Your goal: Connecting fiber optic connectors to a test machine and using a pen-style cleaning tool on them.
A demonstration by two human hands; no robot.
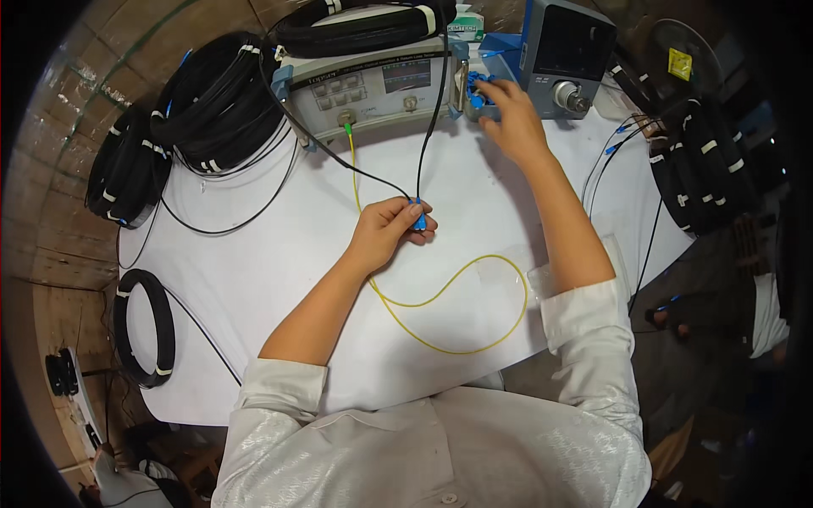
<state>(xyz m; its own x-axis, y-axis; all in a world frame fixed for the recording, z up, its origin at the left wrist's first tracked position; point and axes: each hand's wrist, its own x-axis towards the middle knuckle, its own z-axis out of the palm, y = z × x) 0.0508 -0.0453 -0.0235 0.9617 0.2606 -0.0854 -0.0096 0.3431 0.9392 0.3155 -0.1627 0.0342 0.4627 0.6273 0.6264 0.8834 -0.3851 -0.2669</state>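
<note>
Yellow patch cord (474, 339) was already plugged into the far test unit (373, 85), while the left hand (385, 230) pinched 2 blue connectors (417, 217) mid-table and the right hand (512, 118), fingers curled, reached into blue caps (478, 89).

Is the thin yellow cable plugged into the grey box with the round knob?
No, the thin yellow cable runs up to a green plug on the wide beige instrument, not the grey box with the round knob.

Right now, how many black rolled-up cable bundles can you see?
5, maybe more hidden: one atop the grey box, two at upper left, one at lower left, and one bunch at right.
</note>
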